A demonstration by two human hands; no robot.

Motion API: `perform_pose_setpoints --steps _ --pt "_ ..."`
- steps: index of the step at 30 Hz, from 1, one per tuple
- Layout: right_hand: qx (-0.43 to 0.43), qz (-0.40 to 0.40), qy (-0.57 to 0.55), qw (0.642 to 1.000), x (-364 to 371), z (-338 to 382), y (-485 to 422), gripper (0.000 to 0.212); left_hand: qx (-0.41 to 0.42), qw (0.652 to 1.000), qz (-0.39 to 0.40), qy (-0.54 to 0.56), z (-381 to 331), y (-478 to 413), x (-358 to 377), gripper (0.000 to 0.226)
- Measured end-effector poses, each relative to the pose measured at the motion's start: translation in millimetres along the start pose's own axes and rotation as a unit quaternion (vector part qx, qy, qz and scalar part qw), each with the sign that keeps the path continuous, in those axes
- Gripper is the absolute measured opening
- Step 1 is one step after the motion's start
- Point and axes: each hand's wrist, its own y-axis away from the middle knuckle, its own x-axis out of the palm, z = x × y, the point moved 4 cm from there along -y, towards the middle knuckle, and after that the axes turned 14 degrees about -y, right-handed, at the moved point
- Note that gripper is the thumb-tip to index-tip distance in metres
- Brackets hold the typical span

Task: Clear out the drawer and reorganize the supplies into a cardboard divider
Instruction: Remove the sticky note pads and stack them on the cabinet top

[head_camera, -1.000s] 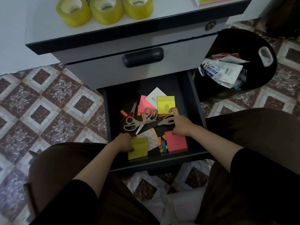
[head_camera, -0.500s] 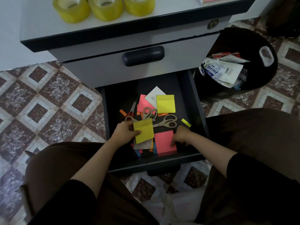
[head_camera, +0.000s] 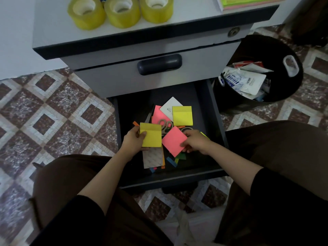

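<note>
The bottom drawer (head_camera: 215,125) of a grey cabinet stands open below me. My left hand (head_camera: 132,142) grips a yellow sticky-note pad (head_camera: 150,134) above the drawer's left side. My right hand (head_camera: 196,142) holds a pink sticky-note pad (head_camera: 174,140) tilted like a diamond beside it. Further back in the drawer lie another yellow pad (head_camera: 182,115), a pink pad (head_camera: 158,115), a white card (head_camera: 169,107) and scissors (head_camera: 166,126), partly hidden by the held pads. A grey-white pad (head_camera: 153,158) and small coloured strips (head_camera: 171,162) lie near the front.
Three rolls of yellowish tape (head_camera: 121,11) stand on the cabinet top (head_camera: 191,10), with a stack of coloured paper (head_camera: 248,1) at its right. The upper drawer (head_camera: 159,63) is closed. A black bin (head_camera: 266,55) with wrappers stands right of the cabinet. My knees flank the drawer on a patterned tile floor.
Both hands have lifted their pads off the drawer floor. The yellow pad rose and moved back; the pink pad left the front right corner and now sits tilted in my right hand.
</note>
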Motion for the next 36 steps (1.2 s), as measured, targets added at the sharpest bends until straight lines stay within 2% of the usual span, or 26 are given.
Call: perform_pose_setpoints --steps 4,9,11,14,18,23,27,31,36 --pt "-0.013 0.009 -0.075 0.997 -3 24 16 0.032 0.014 0.999 -0.014 0.038 -10 11 -9 0.034" --pt "-0.059 0.015 -0.147 0.987 -16 50 48 0.013 -0.033 0.986 -0.015 0.162 -13 35 -19 0.029" --pt "-0.081 0.016 -0.172 0.982 -23 58 64 0.018 -0.025 0.981 -0.007 0.192 -22 48 -23 0.030" --pt "-0.114 0.029 -0.221 0.968 -31 72 87 0.027 0.005 0.981 -0.006 0.192 -44 66 -33 0.019" --pt "-0.163 0.062 -0.257 0.951 -35 97 121 0.025 0.035 0.977 -0.037 0.207 -76 87 -46 0.007" --pt "-0.261 0.040 -0.204 0.943 -50 130 161 0.055 0.163 0.980 -0.056 0.096 -128 115 -63 0.013" --pt "-0.332 0.013 -0.184 0.925 -69 163 193 0.055 0.244 0.968 -0.058 0.035 -172 135 -87 0.035" --pt "-0.380 -0.012 -0.191 0.905 -93 195 216 0.055 0.280 0.953 -0.093 0.075 -214 147 -112 0.028" --pt "-0.414 -0.053 -0.216 0.883 -124 235 229 0.062 0.303 0.943 -0.089 0.109 -264 142 -131 0.027"
